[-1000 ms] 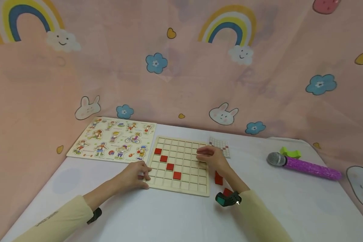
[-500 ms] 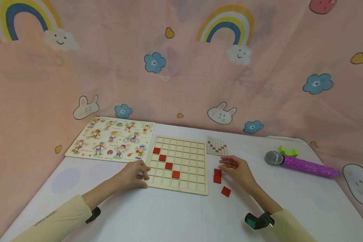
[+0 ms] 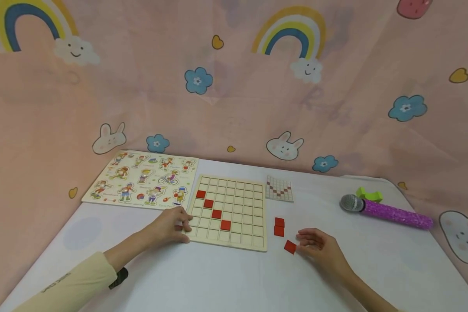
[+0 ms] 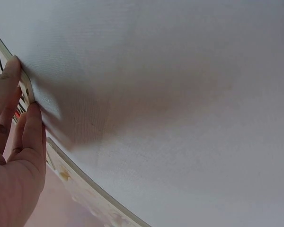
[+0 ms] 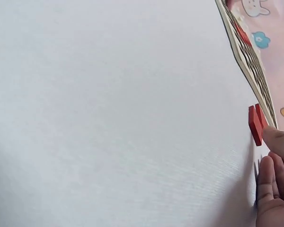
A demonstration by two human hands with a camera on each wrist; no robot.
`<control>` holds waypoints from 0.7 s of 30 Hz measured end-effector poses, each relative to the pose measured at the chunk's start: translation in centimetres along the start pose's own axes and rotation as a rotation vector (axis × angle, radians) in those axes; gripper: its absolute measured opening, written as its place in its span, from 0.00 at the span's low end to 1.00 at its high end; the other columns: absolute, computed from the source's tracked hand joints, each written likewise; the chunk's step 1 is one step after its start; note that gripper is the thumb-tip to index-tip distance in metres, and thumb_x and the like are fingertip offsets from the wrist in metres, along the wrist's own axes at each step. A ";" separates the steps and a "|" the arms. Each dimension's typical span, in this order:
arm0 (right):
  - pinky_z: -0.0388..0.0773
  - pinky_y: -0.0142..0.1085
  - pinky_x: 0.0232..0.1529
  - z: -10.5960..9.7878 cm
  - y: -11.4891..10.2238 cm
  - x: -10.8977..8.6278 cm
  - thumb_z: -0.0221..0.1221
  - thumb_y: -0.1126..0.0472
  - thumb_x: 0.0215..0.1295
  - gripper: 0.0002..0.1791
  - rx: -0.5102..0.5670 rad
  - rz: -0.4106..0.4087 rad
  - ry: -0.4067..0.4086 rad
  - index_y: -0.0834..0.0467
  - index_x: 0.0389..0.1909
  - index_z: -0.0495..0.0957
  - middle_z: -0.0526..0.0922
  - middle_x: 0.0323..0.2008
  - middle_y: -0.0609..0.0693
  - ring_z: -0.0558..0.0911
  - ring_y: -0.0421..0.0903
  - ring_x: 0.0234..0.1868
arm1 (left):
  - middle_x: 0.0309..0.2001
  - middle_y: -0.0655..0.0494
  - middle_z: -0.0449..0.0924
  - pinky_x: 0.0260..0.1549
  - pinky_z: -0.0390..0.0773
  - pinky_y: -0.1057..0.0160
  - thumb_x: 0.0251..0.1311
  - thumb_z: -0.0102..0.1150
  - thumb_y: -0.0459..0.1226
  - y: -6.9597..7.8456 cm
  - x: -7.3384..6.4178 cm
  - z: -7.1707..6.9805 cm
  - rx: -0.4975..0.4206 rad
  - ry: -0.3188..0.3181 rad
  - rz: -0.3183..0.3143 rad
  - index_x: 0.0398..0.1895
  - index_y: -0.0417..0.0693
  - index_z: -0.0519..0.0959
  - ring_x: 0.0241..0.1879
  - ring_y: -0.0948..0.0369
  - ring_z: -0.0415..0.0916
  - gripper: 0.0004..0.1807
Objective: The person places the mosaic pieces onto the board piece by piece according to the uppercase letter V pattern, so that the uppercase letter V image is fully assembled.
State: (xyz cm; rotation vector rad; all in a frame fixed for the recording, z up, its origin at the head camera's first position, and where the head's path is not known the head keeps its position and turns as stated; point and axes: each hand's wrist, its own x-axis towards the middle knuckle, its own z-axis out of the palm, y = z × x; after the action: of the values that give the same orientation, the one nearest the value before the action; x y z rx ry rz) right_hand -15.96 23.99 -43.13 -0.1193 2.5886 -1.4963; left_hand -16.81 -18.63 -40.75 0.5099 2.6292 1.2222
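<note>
A pale wooden grid board (image 3: 234, 248) lies in the middle of the table in the head view, with several red square tiles (image 3: 216, 214) in a slanting line of its cells. My left hand (image 3: 169, 226) grips the board's near left corner, thumb at the front and fingers along the left side; the left wrist view shows this corner (image 4: 26, 92) between them. To the right of the board are three loose red tiles. My right hand (image 3: 324, 251) is beside the nearest loose tile (image 3: 290, 247), thumb tip right at its edge and fingers loosely bent, not around it.
The other two loose tiles (image 3: 279, 226) lie together. A small pattern card (image 3: 279, 195) rests behind them. At the left is a picture puzzle board (image 3: 136, 203). A purple microphone (image 3: 394, 214) and a green piece (image 3: 370, 195) lie at the right. A pink patterned cloth (image 3: 234, 108) hangs behind.
My right hand has moved from above the grid board, right and toward me, to the nearest loose tile. The pattern card and loose tiles are uncovered now. My left hand stays at the corner.
</note>
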 end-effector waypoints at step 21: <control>0.81 0.24 0.38 1.0 -0.1 -0.5 0.69 0.68 0.53 0.20 -0.081 -0.024 0.030 0.64 0.48 0.78 0.83 0.43 0.55 0.79 0.42 0.36 | 0.45 0.47 0.77 0.46 0.82 0.67 0.40 0.74 0.26 -0.4 0.1 0.2 -0.022 0.005 -0.001 0.23 0.41 0.78 0.56 0.43 0.73 0.12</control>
State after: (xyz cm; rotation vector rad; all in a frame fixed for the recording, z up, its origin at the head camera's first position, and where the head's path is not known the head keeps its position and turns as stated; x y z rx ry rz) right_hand -15.29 23.15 -43.51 -0.1388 2.6816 -1.4124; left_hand -16.95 -18.71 -41.15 0.5028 2.6166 1.2525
